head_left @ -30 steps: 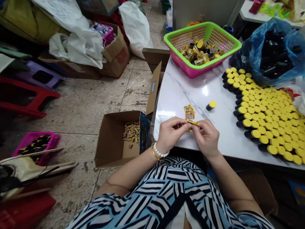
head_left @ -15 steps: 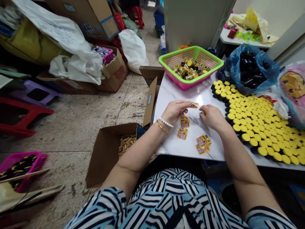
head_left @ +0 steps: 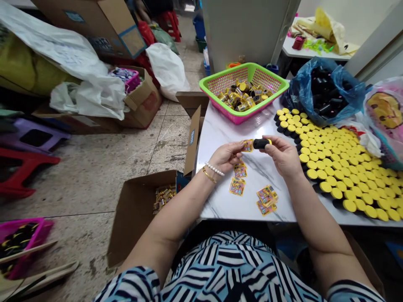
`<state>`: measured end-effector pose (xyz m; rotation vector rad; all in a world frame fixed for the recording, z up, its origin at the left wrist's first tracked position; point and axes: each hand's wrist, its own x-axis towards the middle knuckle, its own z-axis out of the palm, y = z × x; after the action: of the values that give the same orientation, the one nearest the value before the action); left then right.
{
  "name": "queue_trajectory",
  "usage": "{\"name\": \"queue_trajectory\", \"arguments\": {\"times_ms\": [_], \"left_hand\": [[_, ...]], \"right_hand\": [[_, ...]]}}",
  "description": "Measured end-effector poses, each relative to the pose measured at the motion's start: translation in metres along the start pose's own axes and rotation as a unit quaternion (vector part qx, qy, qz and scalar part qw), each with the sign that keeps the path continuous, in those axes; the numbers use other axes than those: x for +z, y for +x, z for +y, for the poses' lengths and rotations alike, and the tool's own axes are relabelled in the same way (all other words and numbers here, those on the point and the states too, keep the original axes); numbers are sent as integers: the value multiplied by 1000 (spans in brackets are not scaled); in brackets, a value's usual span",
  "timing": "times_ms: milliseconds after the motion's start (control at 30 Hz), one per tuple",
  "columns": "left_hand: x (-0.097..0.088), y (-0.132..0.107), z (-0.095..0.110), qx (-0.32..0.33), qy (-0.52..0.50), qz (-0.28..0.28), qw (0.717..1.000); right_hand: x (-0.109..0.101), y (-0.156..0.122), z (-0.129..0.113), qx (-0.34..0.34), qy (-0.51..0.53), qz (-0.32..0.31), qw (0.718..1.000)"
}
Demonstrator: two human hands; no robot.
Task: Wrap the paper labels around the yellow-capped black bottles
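Between thumb and fingers, my left hand (head_left: pixel 227 154) pinches a yellow printed label sleeve (head_left: pixel 248 145). My right hand (head_left: pixel 281 154) grips the yellow end of a small black cylinder (head_left: pixel 261 144), held on its side with its black end at the sleeve's right edge. I cannot tell whether the black end is inside the sleeve or just beside it. Below my left hand lie a few flat printed sleeves (head_left: pixel 237 186) on the white marbled table (head_left: pixel 220 207). Another small pile of printed sleeves (head_left: pixel 267 197) lies nearer the front edge.
Many yellow-topped black cylinders (head_left: pixel 343 167) stand packed on the right. A green-and-pink basket (head_left: pixel 244 117) of labelled cylinders sits at the back, beside a blue plastic bag (head_left: pixel 291 96) of black pieces. An open cardboard box (head_left: pixel 132 209) with labelled pieces is left of the table.
My right hand has turned and lifted, bringing the black cylinder into sight against the sleeve. My left hand still pinches the sleeve. The whole view has shifted slightly.
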<state>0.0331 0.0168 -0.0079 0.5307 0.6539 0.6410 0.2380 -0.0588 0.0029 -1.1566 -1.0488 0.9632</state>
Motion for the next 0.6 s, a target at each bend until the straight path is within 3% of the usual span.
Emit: {"name": "queue_trajectory", "arguments": {"times_ms": [267,467,600], "left_hand": [[3,-3,0,-4,-47,-13,999],[7,-6,-6,21,-38,6,999],[9,-9,-7,33,-9,-20,999]], "right_hand": [[14,-11,-2,-35,-78,33,996],[22,-21,-5,10,-11,-9,1000],[21,-22,0,-63,-43,29,997]]}}
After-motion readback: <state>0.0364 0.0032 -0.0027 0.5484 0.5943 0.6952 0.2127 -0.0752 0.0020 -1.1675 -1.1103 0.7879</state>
